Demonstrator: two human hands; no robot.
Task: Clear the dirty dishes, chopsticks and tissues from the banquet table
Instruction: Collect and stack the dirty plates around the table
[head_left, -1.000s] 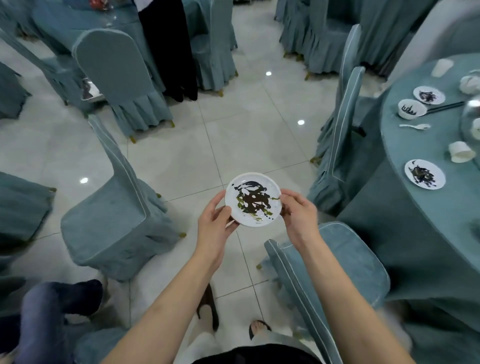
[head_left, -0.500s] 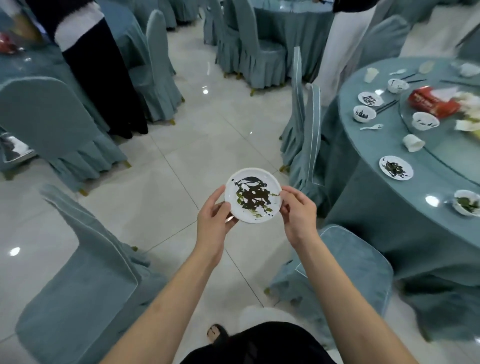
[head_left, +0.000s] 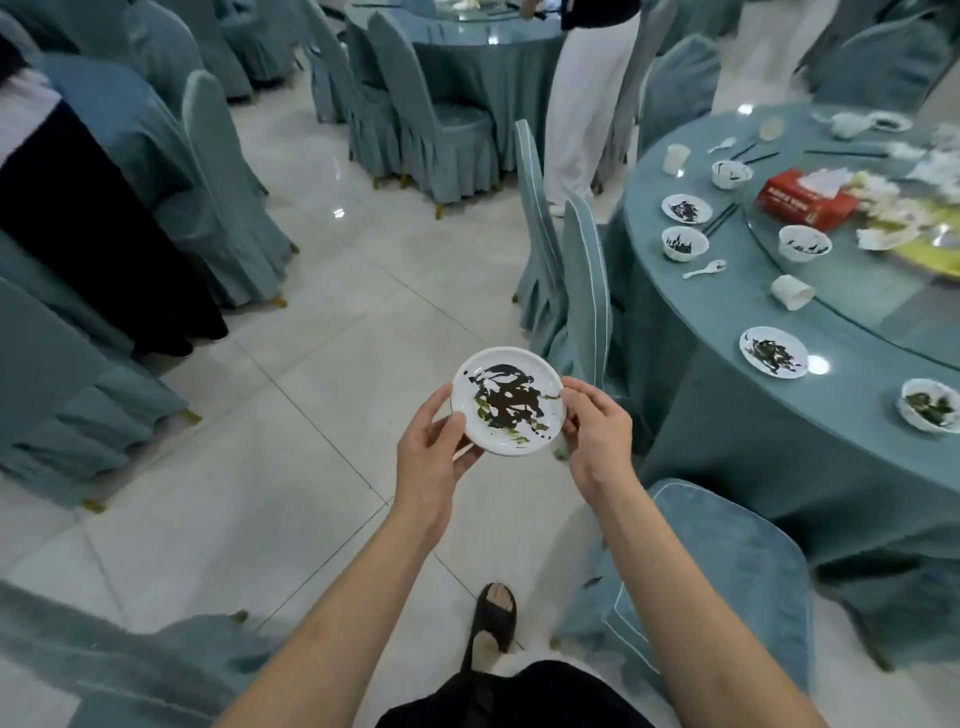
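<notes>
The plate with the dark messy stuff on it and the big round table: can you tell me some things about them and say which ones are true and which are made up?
1. Both hands hold the dirty plate. True: the left hand and the right hand grip its opposite edges.
2. The plate is resting on the table. False: it is held over the tiled floor, apart from the table.
3. A red tissue box sits on the table. True.
4. The table is already cleared. False: dirty plates, bowls, a white spoon and chopsticks remain.
5. The paper cup near the table's glass turntable stands upright. False: it lies on its side.
</notes>
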